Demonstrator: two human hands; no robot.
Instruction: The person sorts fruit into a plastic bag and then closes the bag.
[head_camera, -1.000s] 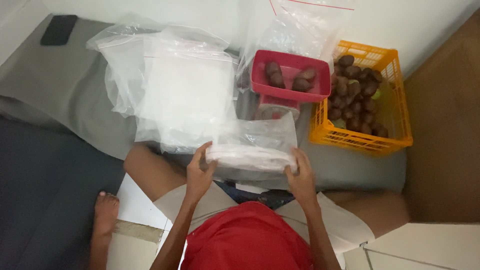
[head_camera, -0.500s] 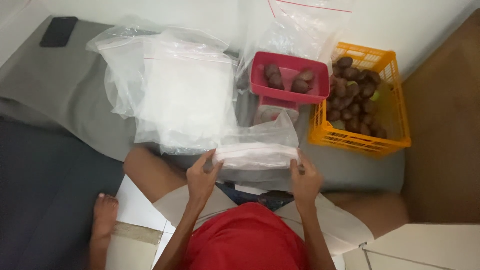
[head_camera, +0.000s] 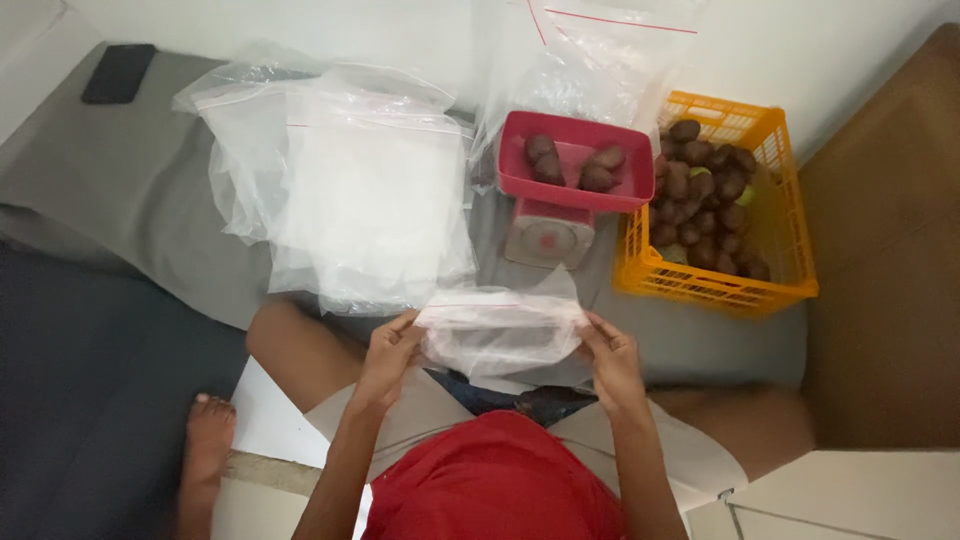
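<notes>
A black phone (head_camera: 118, 72) lies on grey bedding (head_camera: 120, 190).

**Layout of the work area**

Lower centre: bag (head_camera: 500, 330), between left hand (head_camera: 388, 352) and right hand (head_camera: 610, 358). Upper left of centre: bag pile (head_camera: 350, 190). Centre top: tray (head_camera: 575, 165) on scale (head_camera: 545, 235), fruit (head_camera: 575, 165) in it. Right of the scale: crate (head_camera: 720, 275), holding more fruit. Top left corner: phone (head_camera: 118, 72). Lower left: foot (head_camera: 205, 440).

Grey mat (head_camera: 130, 190) (floor) bears bags (head_camera: 350, 190), scale (head_camera: 545, 235), orange crate (head_camera: 775, 270), phone (head_camera: 118, 73).
</notes>
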